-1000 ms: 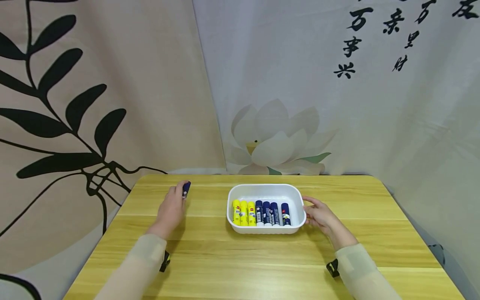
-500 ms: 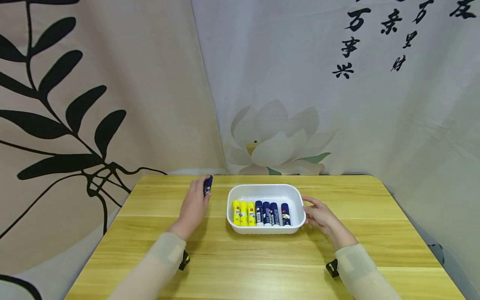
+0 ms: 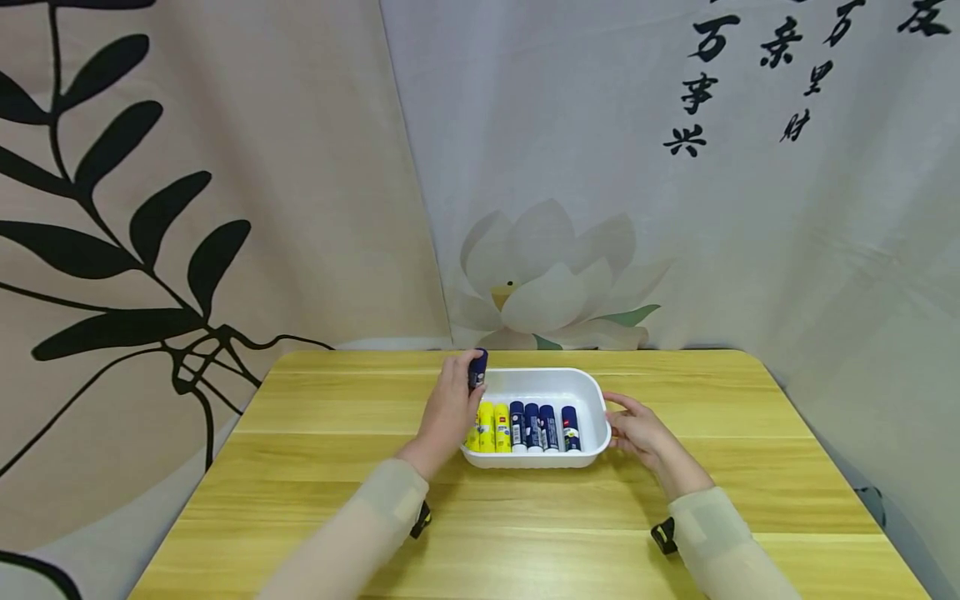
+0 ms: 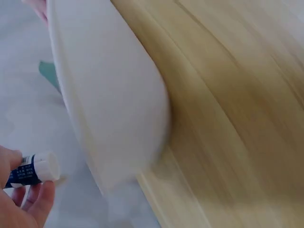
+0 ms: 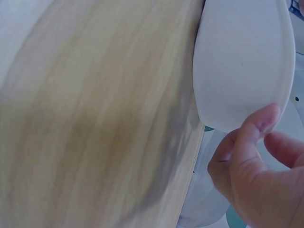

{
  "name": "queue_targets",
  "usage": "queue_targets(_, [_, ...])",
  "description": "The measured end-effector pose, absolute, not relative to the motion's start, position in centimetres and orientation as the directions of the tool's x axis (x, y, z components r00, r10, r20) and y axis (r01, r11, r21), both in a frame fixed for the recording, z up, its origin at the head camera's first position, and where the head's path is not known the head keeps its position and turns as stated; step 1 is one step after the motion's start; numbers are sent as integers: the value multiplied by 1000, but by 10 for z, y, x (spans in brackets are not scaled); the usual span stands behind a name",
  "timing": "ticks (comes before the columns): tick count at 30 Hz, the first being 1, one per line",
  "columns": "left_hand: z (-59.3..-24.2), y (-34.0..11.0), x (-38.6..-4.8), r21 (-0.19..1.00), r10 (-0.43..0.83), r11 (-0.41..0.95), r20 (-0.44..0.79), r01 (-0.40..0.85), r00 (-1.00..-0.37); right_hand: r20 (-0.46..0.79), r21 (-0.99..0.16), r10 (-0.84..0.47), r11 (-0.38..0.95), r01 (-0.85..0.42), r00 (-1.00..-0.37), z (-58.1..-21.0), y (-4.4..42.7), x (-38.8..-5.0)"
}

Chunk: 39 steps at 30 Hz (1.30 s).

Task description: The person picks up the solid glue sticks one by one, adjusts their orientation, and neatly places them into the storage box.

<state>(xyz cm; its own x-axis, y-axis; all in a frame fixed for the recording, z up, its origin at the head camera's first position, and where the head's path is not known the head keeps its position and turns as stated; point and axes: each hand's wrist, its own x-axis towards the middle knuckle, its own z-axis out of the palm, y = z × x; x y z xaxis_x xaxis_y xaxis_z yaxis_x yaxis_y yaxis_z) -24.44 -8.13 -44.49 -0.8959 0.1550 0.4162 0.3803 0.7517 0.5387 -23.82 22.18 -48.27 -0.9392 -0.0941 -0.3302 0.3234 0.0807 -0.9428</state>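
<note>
My left hand grips a navy glue stick between thumb and fingers, above the left end of a white plastic tray. In the left wrist view the white end of this glue stick sticks out past the fingertips. Inside the tray, yellow glue sticks stand in a row beside several navy glue sticks; my left hand partly hides the leftmost yellow one. My right hand touches the tray's right end, its fingertips against the outer wall and rim.
The tray stands on a wooden table, towards its far edge. Behind the table hangs a printed curtain with leaves, a lotus and black characters. A gap separates the last navy glue stick from its row.
My left hand has carried the navy glue stick rightwards across the table, from well left of the tray to over its left end. My right hand and the tray have stayed in place.
</note>
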Motion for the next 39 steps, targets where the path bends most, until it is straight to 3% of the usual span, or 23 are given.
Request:
queue_targets(6, [-443, -42, -241, 714, 141, 633, 274, 299, -951, -330, -943, -101, 76, 323, -939, -483, 221, -239])
queue_targets(17, [-457, 18, -243, 878, 135, 469, 35, 95, -990, -338, -941, -100, 66, 333, -936, -484, 222, -237])
queue_targets(23, [-466, 43, -242, 869, 186, 486, -2, 90, -983, -339, -941, -107, 64, 334, -935, -484, 225, -236])
queue_targets(31, [-471, 61, -237, 812, 189, 567, 35, 138, -981, -341, -940, -116, 72, 335, -933, -487, 227, -239])
queue_targets(39, [-477, 68, -236, 752, 185, 652, -35, 96, -982, -344, -939, -121, 67, 338, -931, -486, 227, -240])
